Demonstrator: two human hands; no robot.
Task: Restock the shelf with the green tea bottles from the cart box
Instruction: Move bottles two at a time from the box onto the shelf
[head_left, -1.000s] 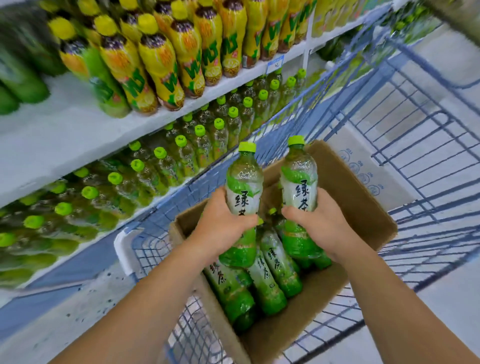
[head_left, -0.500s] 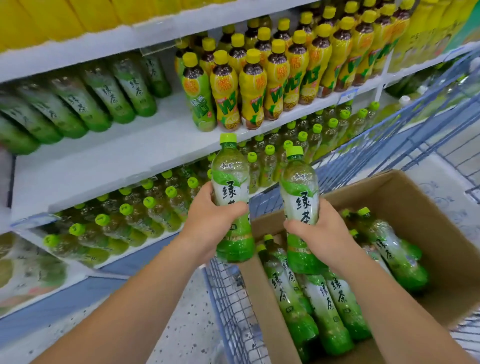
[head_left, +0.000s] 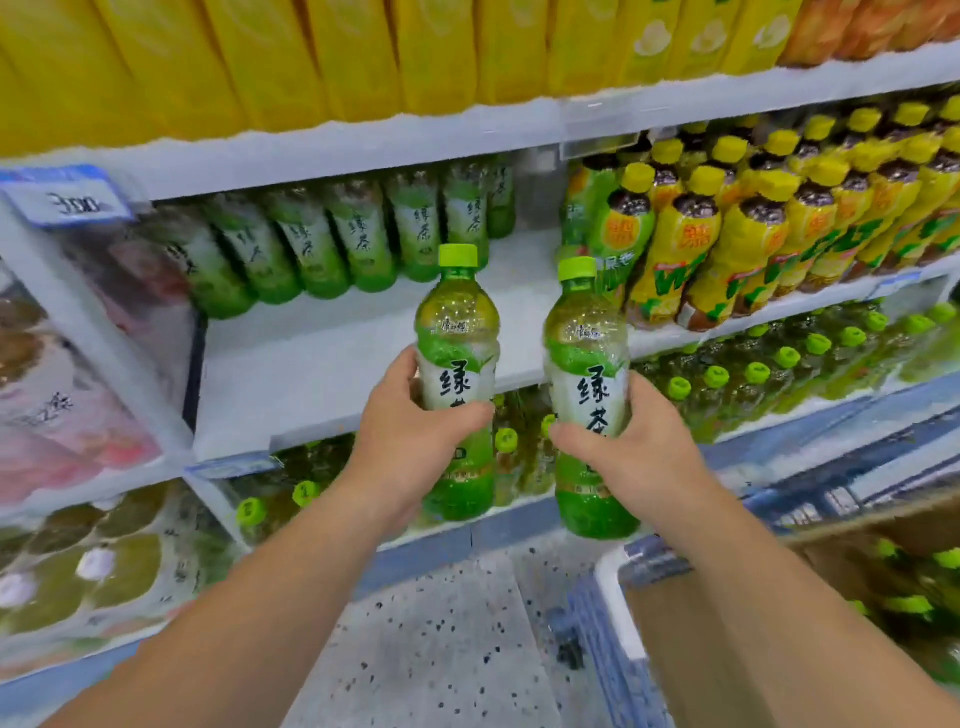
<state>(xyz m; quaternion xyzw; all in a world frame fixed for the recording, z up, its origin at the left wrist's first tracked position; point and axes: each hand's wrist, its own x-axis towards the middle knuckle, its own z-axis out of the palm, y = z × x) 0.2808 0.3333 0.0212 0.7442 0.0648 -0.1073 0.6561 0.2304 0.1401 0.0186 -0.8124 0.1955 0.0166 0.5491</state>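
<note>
My left hand grips one upright green tea bottle around its label. My right hand grips a second green tea bottle the same way, just to its right. Both bottles are held in the air in front of the white middle shelf. A row of matching green tea bottles stands at the back of that shelf, with bare board in front of them. The cardboard cart box shows at the lower right, with several green caps inside.
Yellow-capped bottles fill the right half of the same shelf. Yellow packs line the shelf above. Green-capped bottles crowd the shelf below. The blue wire cart stands at the lower right on the speckled floor.
Both hands have lifted their bottles out of the cart box and up to the left, to the middle shelf. My view has swung from the cart to the shelf.
</note>
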